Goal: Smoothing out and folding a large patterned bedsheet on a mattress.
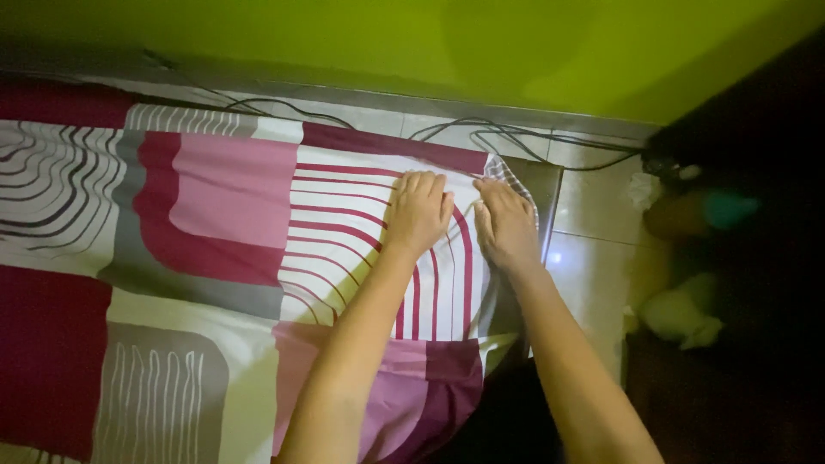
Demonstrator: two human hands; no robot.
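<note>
Presently, both hands rest flat on a patterned bedsheet [258,258] at its far right corner, near the wall. The left hand [418,209] lies palm down on the white area with red curved stripes, fingers together and extended, gripping nothing. The right hand [505,225] lies just beside it, palm down at the sheet's edge, fingers pressed on the fabric; whether the fingertips pinch the hem cannot be determined. The sheet is spread over a low bed or mattress and shows pink, maroon, grey and cream blocks with striped panels. A small checked cloth [514,179] shows at the corner beyond the right hand, mostly covered. Past the edge lies a pale tiled floor [589,215], glossy, with a light reflection. Dark cables [516,137] run along the base of a bright green wall [516,51]. To the right the room is dark; pale and teal objects [687,314] there are blurred and unidentifiable. Both forearms are cut off by the lower frame edge.
</note>
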